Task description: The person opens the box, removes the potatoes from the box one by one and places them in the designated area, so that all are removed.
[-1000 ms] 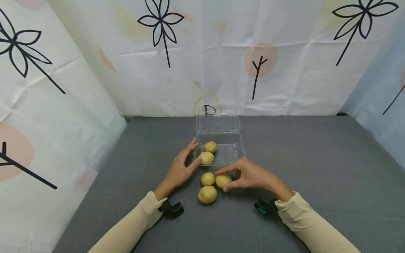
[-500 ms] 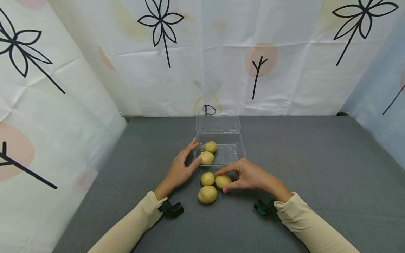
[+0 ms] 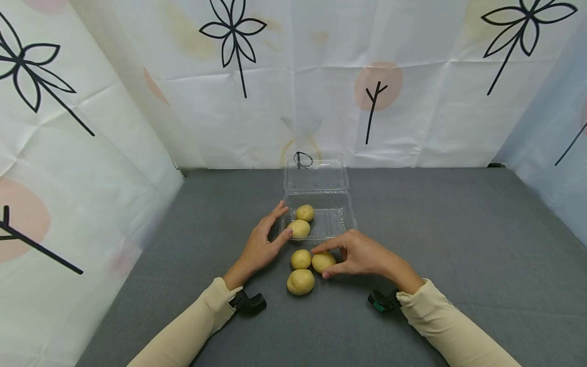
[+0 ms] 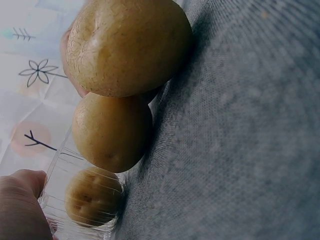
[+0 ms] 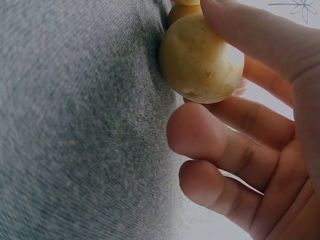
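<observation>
On a gray table (image 3: pixel 440 239), seen from the head, a person's right hand (image 3: pixel 367 253) holds a potato (image 3: pixel 323 262) between thumb and fingers, just in front of a clear plastic box (image 3: pixel 341 218). The left hand (image 3: pixel 262 243) spreads wide, thumb apart from extended fingers, at the box's left side. Two more potatoes, a far one (image 3: pixel 304 213) and a near one (image 3: pixel 299 229), sit inside along the left, the lid (image 3: pixel 316 177) tipped back. Beside the held potato lies a small potato (image 3: pixel 301 259), with a large potato (image 3: pixel 300 282) nearer the person. Behind hangs a white cloth (image 3: pixel 412 41) printed with flowers.

From the left wrist, three potatoes line up in depth, the last showing through the box's clear wall; the left thumb (image 4: pixel 22 200) lies against the plastic, the other fingers largely out of sight.

From the right wrist, the right thumb (image 5: pixel 260 32) presses the potato while two bent fingers (image 5: pixel 200 132) stand clear below it.
</observation>
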Tool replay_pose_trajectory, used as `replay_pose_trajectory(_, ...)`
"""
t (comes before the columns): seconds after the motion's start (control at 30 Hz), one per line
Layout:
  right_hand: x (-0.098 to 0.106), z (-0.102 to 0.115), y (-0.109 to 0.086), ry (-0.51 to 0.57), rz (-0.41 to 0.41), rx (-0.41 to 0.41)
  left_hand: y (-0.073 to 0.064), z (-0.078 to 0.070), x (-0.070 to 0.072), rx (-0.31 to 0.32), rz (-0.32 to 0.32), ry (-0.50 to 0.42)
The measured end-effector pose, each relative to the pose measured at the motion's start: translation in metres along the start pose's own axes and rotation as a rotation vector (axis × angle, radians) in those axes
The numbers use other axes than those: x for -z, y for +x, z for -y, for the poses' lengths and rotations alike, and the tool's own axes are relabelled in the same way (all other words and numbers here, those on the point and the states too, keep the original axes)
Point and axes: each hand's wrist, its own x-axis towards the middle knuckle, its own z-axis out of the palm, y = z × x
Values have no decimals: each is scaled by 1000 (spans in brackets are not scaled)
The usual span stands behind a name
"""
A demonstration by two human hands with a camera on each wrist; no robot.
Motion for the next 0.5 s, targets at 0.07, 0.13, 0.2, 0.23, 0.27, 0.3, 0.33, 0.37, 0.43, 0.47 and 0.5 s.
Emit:
replay_pose_trajectory(0.07, 0, 0, 0, -5, 2, 1, 0, 0, 0, 0, 0, 3)
replay_pose_trajectory(0.13, 1, 0, 0, -10, 7, -1, 0, -1, 0, 2, 2, 5)
replay_pose_trajectory(0.2, 2, 0, -1, -17, 13, -7, 0, -1, 0, 3, 3, 7)
replay_pose_trajectory(0.23, 2, 0, -1, -21, 16, -10, 0, -1, 0, 3, 4, 8)
replay_pose_trajectory(0.27, 3, 0, -1, -26, 20, -12, 0, -2, 0, 4, 5, 8)
replay_pose_trajectory(0.3, 3, 0, -1, -29, 23, -14, 0, -2, 1, 4, 6, 8)
replay_pose_trajectory(0.33, 4, 1, -1, -34, 24, -15, 0, -2, 1, 4, 7, 8)
replay_pose_trajectory(0.37, 4, 1, -2, -36, 26, -16, 0, -2, 1, 5, 7, 8)
replay_pose_trajectory(0.43, 4, 1, -2, -42, 27, -14, 0, -2, 1, 6, 9, 9)
replay_pose_trajectory(0.47, 5, 1, -2, -43, 28, -14, 0, -2, 1, 6, 9, 8)
replay_pose_trajectory(0.5, 5, 1, -2, -45, 28, -14, 0, -2, 1, 6, 9, 7)
